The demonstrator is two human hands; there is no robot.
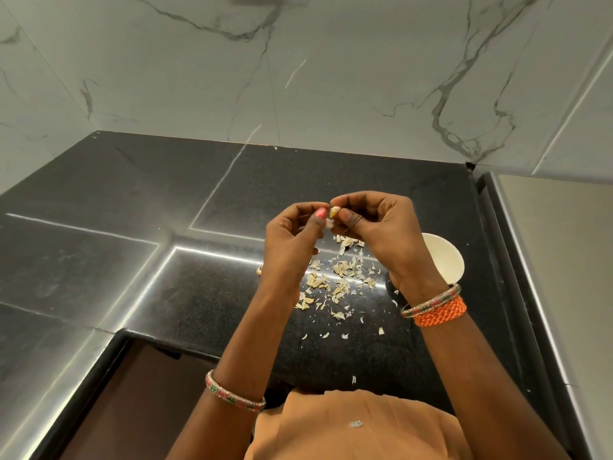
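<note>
My right hand (371,227) pinches a small pale-yellow garlic clove (333,212) between thumb and fingers, raised above the black counter (199,293). Just left of it, my left hand (292,234) has curled fingers, and its thumb and fingertip pinch a thin flake of skin (328,224) beside the clove. Beneath both hands a scatter of dry peels (335,283) lies on the counter. A white bowl (444,257) stands on the counter, partly hidden behind my right wrist.
A marble-patterned wall (298,68) rises behind the counter. A grey metal-edged surface (557,247) adjoins the counter on the right. The counter's front edge steps back at the lower left (126,336). Loose peel flakes (353,379) lie near the front edge.
</note>
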